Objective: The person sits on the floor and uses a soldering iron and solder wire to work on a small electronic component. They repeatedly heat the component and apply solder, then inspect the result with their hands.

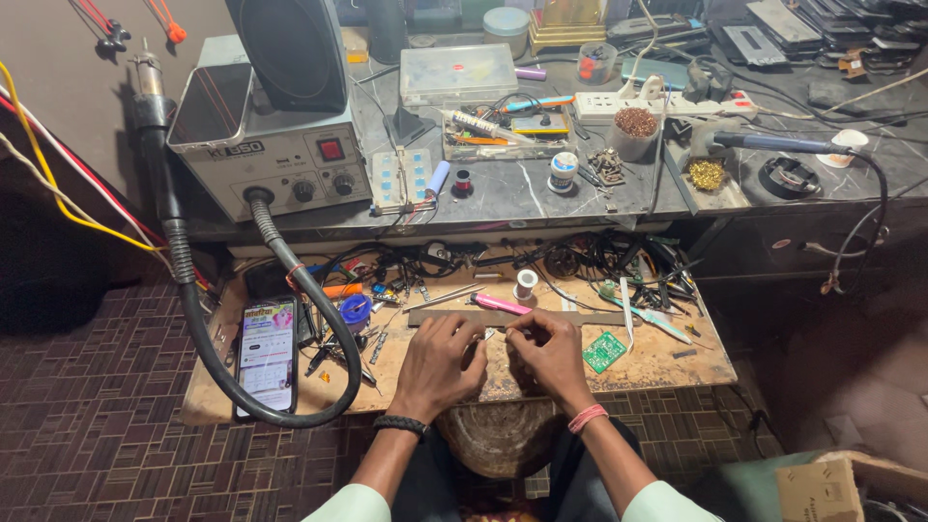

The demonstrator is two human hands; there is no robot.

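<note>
My left hand and my right hand are close together over the low wooden work board, fingertips meeting around a tiny part that I can barely make out. Both hands pinch at it. A black band circles the left wrist and a pink one the right wrist. A pink-handled tool lies just beyond the fingers. A small green circuit board rests to the right of my right hand.
A lit smartphone lies on the board's left. A hot-air station with a black hose sits on the grey desk, beside a soldering iron, power strip and parts boxes. Tangled wires and tools crowd the board's far edge.
</note>
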